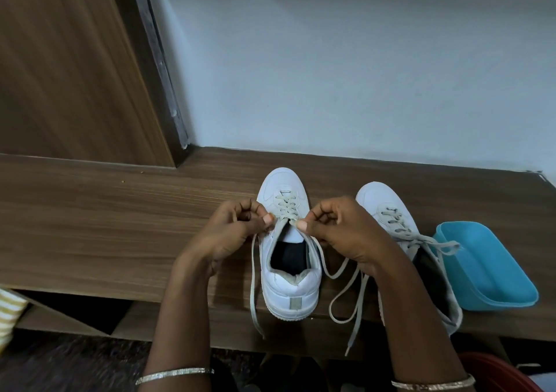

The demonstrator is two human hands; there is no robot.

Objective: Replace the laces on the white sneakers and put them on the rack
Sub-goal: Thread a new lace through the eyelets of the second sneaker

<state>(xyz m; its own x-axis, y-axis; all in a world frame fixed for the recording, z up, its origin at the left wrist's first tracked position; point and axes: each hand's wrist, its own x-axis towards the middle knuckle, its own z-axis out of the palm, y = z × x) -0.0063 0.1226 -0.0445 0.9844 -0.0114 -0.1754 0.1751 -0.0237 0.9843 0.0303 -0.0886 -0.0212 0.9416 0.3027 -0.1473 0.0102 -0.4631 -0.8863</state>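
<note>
— Both grips are closed in a pinch. The left grip point(237, 229) and the right grip point(337, 229) each hold one side of the grey-beige lace point(254, 286) between thumb and forefinger, just above the top eyelets of the white sneaker point(290, 289).

— Where does that shoe sit?

— It stands upright on the brown wood-grain table point(120, 226), with its toe toward the wall and its heel near the front edge. The second sneaker point(379, 202) stands just beside it on the right, partly hidden by the right forearm. Its loose lace point(433, 242) trails across the table.

— What would make this step go well?

— The crisscross appears to reach the tongue, so tightening seems to be the step in hand. Even tension on both sides should keep the free lengths matched. The flat lace is best kept untwisted before tying.

— And the materials?

— The uppers are smooth, white and leather-like, on a thick pale sole. The lining is dark and the heel collar slightly worn. The lace is limp, flat woven tape. A glossy turquoise plastic tub point(496, 274) with rounded corners rests to the right of the second sneaker. I cannot tell whether it touches the shoe.
</note>
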